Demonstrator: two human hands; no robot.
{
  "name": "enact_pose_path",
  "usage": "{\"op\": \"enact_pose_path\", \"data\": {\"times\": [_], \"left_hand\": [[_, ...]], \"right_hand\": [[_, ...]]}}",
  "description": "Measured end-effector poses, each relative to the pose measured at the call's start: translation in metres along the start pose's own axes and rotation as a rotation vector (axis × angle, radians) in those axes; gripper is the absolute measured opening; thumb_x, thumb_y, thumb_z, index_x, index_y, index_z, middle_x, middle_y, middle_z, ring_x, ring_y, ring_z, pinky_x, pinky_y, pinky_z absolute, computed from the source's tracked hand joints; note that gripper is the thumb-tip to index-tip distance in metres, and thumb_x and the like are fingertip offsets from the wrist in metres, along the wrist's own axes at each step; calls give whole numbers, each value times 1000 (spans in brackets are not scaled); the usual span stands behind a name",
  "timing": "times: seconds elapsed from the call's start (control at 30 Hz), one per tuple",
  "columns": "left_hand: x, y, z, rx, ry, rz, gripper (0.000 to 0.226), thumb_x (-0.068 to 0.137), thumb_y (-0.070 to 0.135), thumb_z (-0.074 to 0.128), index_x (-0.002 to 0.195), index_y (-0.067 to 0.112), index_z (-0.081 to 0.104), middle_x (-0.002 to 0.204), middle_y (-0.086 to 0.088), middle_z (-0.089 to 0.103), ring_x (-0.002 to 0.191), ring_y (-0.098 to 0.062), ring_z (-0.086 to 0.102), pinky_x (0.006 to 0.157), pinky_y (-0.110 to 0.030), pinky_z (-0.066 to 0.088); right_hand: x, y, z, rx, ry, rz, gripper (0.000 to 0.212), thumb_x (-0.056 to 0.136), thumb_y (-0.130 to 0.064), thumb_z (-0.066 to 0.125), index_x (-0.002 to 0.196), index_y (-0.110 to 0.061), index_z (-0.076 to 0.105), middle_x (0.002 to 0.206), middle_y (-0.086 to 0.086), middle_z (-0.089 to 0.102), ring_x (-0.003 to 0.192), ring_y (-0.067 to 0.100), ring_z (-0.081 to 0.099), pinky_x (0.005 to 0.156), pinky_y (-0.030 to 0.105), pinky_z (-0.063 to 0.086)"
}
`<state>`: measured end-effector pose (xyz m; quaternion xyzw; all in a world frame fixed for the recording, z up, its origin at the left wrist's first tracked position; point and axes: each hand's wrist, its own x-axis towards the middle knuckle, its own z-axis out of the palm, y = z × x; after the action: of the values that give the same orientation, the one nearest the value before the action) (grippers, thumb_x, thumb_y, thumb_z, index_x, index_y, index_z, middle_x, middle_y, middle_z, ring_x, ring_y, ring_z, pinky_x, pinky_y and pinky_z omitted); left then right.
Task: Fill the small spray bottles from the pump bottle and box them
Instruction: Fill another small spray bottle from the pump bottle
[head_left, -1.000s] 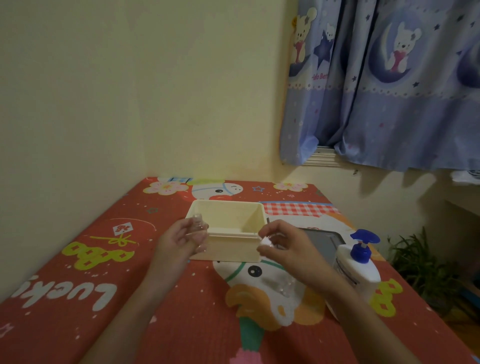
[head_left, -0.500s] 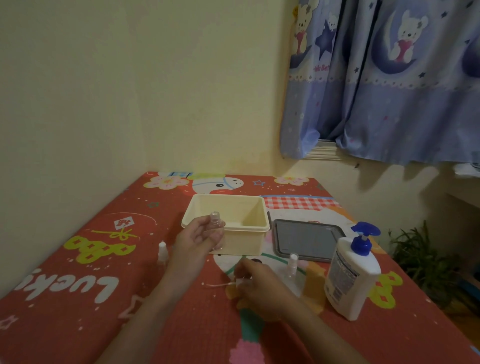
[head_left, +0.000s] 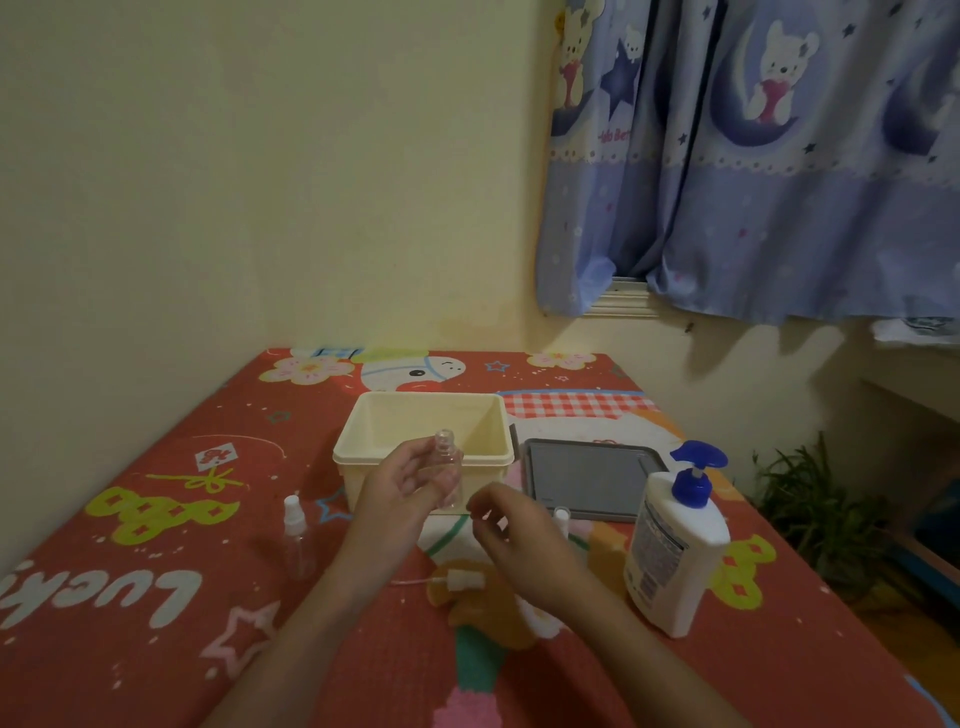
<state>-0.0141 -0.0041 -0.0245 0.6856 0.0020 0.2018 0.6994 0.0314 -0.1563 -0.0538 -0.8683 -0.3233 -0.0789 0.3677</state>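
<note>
My left hand (head_left: 400, 486) held an uncapped clear spray bottle (head_left: 448, 475) upright, my fingers (head_left: 415, 460) curled round its body, in front of the near wall of the cream plastic box (head_left: 423, 441). My right hand (head_left: 519, 530) hung just right of that bottle with its fingers loosely bent and holding nothing that I could see; whether the fingertips touched the bottle I could not tell.

Below and between my hands the white spray cap (head_left: 462, 580) lay on its side on the counter (head_left: 156, 649), its thin dip tube pointing toward my left forearm. Left of my left fingers, and apart from them, a second small spray bottle (head_left: 297, 540) stood capped and upright. Just beyond my right hand the white top of a third small bottle (head_left: 561, 517) showed; my hand hid the rest of it.

To the right of my right fingers, near but apart, stood the white pump bottle (head_left: 675, 551) with its blue pump head. Beyond my right fingers the grey lid (head_left: 592, 475) lay flat beside the box. The box stood open, and I saw no bottles in it.
</note>
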Motion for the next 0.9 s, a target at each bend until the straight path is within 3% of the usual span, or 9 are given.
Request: {"op": "enact_pose_path", "data": {"times": [0.1,0.3,0.43,0.5,0.53,0.63,0.73,0.9], "left_hand": [[4,3,10,2,-20,9,28,87,6,67,111,20,63,108,0,72,100,-14,69,75,-27,59],[9,5,36,11,-99,28,27,88,8,66,111,23,62,111,-4,70,102,-20,68,82,-35,59],[9,-2,53,26,-142,4,37,84,22,71,119,18,62,114,-2,70,108,-24,66,89,-44,56],[7,-4,61,37,-164,2,34,87,15,69,121,16,61,113,-2,71,107,-23,66,90,-45,56],[7,-6,65,41,-174,-2,34,88,13,68,122,15,61,113,-2,71,107,-22,67,91,-45,56],[1,-8,79,72,-218,-2,34,88,14,68,120,21,61,113,1,69,106,-17,65,89,-38,57],[-4,-8,96,124,-296,28,28,90,18,67,110,35,61,111,7,68,104,-9,65,87,-32,56],[-6,-4,120,201,-376,42,26,92,22,64,107,42,58,106,15,66,99,-1,62,79,-11,52]], "right_hand": [[2,-8,-27,93,192,38,12,96,-15,48,100,-20,58,91,-8,61,78,1,58,66,15,50],[6,-24,-107,233,604,68,15,93,-6,48,90,-17,58,81,-8,61,75,9,57,64,25,51],[4,-13,-155,154,777,170,15,93,-10,47,90,-17,59,82,-7,61,72,10,57,52,9,44],[1,2,-170,104,744,324,15,95,-15,43,94,-15,59,90,-1,62,69,5,53,44,11,40],[0,10,-173,80,692,407,18,96,-18,42,94,-13,59,93,2,63,69,5,52,47,16,40],[-3,28,-172,157,501,589,29,97,-24,39,96,-6,62,99,9,66,72,10,53,67,32,45],[-2,35,-166,326,396,704,33,97,-28,38,83,-12,64,87,6,65,76,17,56,85,42,49],[4,36,-162,323,301,773,30,93,-15,40,76,-10,65,85,7,60,80,25,55,77,38,45]]}}
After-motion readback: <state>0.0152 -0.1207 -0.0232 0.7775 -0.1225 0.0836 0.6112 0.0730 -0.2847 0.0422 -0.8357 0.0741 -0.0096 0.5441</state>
